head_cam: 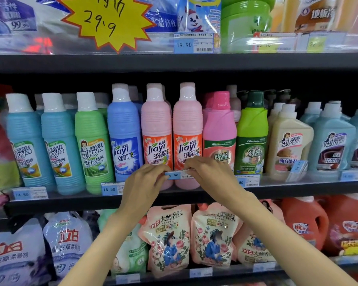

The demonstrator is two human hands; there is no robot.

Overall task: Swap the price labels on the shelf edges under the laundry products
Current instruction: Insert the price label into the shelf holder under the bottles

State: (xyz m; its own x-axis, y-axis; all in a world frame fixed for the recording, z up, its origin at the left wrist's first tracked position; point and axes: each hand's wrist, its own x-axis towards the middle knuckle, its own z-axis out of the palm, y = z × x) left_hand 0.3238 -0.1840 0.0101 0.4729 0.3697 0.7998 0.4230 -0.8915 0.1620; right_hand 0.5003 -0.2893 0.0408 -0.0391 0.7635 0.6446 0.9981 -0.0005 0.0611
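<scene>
Label held at shelf edge

Price label (177, 175): small blue-and-white strip, digits "80" readable, held level in front of the pink Jiayi bottles (172, 133), above the middle shelf edge (194, 193). Left hand (142, 182) and right hand (210, 172) pinch its two ends, fingers narrow

Bright, even light; glare on the top shelf strip (277, 41), edges bowed and perhaps slightly blurred.

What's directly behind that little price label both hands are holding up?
Behind the price label stand two pink Jiayi bottles. The label, left hand and right hand cover their lower fronts, so the print there is hidden.
</scene>
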